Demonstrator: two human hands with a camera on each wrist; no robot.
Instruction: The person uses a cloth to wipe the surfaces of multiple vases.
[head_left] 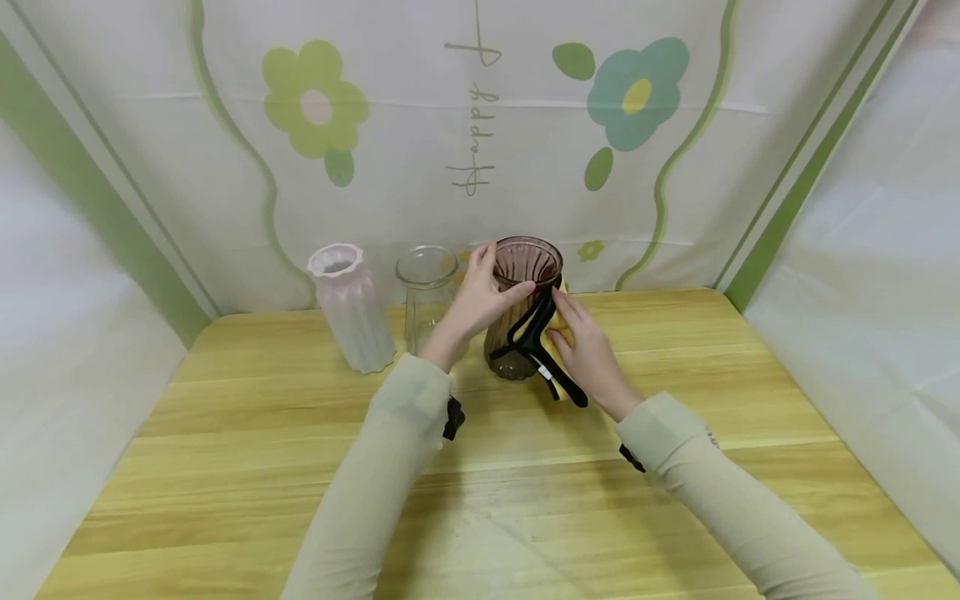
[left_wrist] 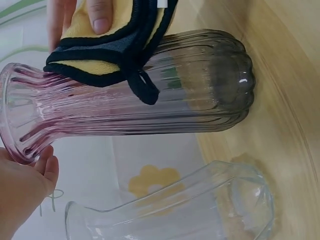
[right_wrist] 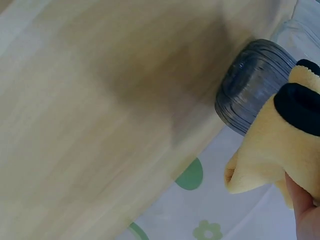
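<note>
A ribbed glass vase (head_left: pixel 501 337), purple at the top and grey toward its base, stands upright on the table. My left hand (head_left: pixel 482 292) grips its flared rim, thumb at the front and fingers at the far left side. On the vase's right side, my right hand (head_left: pixel 588 346) holds a yellow cloth (right_wrist: pixel 265 145) with black trim. In the left wrist view the bunched cloth (left_wrist: pixel 110 20) lies against the upper part of the vase (left_wrist: pixel 165 117), and a black loop hangs from it. Part of the right hand is hidden behind the cloth there.
Left of the purple vase stands a clear glass vase (head_left: pixel 420 312), partly behind the left hand. Farther left is a pink-and-white fluted vase (head_left: pixel 356 321). A flower-printed curtain (head_left: pixel 405 108) rises behind the wooden table (head_left: pixel 247 467), with white sheets at both sides.
</note>
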